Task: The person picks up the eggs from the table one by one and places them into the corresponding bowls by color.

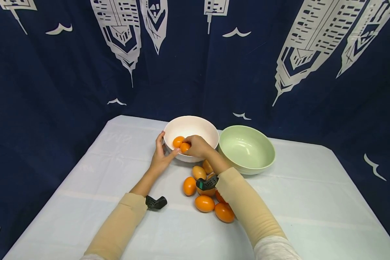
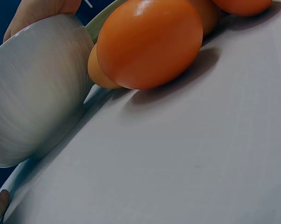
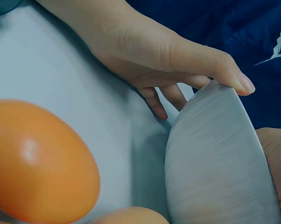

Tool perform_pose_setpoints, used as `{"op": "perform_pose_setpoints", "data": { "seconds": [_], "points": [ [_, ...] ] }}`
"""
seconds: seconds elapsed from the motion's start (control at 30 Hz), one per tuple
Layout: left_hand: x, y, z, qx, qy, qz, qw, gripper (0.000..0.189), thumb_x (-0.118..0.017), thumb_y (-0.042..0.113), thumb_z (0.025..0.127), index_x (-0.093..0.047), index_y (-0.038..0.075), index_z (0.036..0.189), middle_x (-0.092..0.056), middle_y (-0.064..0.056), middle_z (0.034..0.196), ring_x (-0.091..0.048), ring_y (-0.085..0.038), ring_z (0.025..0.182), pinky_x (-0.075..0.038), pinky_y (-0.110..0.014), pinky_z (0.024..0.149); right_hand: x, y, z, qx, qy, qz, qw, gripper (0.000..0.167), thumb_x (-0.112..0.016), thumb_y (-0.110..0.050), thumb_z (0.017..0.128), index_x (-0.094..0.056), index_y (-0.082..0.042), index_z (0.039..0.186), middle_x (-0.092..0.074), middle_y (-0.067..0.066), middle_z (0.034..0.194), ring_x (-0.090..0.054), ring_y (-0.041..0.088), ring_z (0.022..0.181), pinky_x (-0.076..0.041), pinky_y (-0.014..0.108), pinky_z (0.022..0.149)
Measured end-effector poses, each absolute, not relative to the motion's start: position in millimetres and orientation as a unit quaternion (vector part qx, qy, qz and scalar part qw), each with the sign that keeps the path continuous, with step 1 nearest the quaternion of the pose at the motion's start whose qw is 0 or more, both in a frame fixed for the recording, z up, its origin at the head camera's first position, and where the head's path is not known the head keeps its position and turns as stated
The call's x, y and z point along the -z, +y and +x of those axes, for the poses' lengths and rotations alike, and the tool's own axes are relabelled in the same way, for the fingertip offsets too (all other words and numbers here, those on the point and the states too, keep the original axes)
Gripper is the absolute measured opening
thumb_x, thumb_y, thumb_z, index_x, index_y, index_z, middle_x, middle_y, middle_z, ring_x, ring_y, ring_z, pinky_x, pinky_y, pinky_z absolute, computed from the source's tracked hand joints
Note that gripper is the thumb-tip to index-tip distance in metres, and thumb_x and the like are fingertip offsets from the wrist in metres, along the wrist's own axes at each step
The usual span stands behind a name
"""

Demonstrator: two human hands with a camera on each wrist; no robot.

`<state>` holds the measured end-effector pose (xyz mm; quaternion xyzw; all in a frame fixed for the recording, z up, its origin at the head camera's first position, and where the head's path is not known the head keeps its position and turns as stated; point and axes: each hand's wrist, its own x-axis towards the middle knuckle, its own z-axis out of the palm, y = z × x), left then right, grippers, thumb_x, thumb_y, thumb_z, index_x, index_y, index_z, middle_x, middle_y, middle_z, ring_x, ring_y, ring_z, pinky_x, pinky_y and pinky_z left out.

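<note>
A pale pinkish-white bowl (image 1: pixel 195 126) stands at the back of the table. My left hand (image 1: pixel 160 157) grips its near left side, thumb on the rim and fingers round the outside; the right wrist view shows that thumb (image 3: pixel 234 79) on the bowl's edge. Inside the bowl, my right hand (image 1: pixel 199 147) holds an orange egg (image 1: pixel 185 147) with its fingers. Another orange egg (image 1: pixel 178 141) lies beside it in the bowl. The right fingertips are partly hidden. Several orange and brown eggs (image 1: pixel 204 203) lie on the table below the right forearm.
A light green bowl (image 1: pixel 247 144) stands right of the pale bowl, close against it. A brown egg (image 1: pixel 199 173) lies just in front of the pale bowl. The white-covered table (image 1: pixel 312 202) ends at a dark blue printed curtain (image 1: pixel 188 79).
</note>
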<state>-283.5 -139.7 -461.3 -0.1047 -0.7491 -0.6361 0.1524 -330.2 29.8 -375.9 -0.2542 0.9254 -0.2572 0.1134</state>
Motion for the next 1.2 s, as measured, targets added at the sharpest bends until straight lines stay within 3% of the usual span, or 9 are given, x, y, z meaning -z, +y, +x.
{"op": "perform_pose_setpoints", "data": {
  "seconds": [0.17, 0.43, 0.7, 1.2],
  "points": [
    [458.7, -139.9, -282.4, 0.631, -0.754, -0.104, 0.149, 0.083, -0.068, 0.014, 0.092, -0.011, 0.01, 0.152, -0.003, -0.01, 0.163, -0.025, -0.038, 0.141, -0.024, -0.045, 0.115, 376.7, 28.5, -332.1, 0.233, 0.928, -0.264, 0.119, 0.044, -0.071, -0.012, 0.085, -0.063, -0.001, 0.126, -0.064, 0.012, 0.123, -0.055, 0.023, 0.113, -0.038, 0.034, 0.106],
    [432.1, -137.4, -263.1, 0.638, -0.748, -0.114, 0.139, 0.08, -0.065, 0.005, 0.091, -0.01, -0.004, 0.149, -0.003, -0.023, 0.16, -0.022, -0.046, 0.141, -0.022, -0.053, 0.114, 377.6, 25.5, -333.7, 0.21, 0.929, -0.268, 0.142, 0.043, -0.07, -0.012, 0.086, -0.063, -0.001, 0.127, -0.065, 0.011, 0.117, -0.055, 0.022, 0.105, -0.042, 0.034, 0.102],
    [460.7, -138.8, -283.0, 0.631, -0.754, -0.103, 0.15, 0.083, -0.068, 0.015, 0.092, -0.012, 0.011, 0.152, -0.004, -0.009, 0.163, -0.023, -0.034, 0.143, -0.023, -0.044, 0.116, 376.7, 26.0, -334.4, 0.202, 0.93, -0.258, 0.166, 0.043, -0.066, -0.009, 0.086, -0.062, -0.004, 0.129, -0.064, 0.009, 0.118, -0.054, 0.022, 0.103, -0.042, 0.034, 0.1],
    [461.6, -138.8, -282.8, 0.633, -0.75, -0.114, 0.159, 0.083, -0.067, 0.018, 0.093, -0.011, 0.011, 0.153, -0.003, -0.01, 0.162, -0.021, -0.035, 0.144, -0.022, -0.046, 0.116, 377.7, 26.3, -335.4, 0.207, 0.929, -0.254, 0.171, 0.044, -0.066, -0.007, 0.085, -0.063, -0.006, 0.129, -0.063, 0.009, 0.119, -0.053, 0.022, 0.105, -0.041, 0.035, 0.101]
  ]
}}
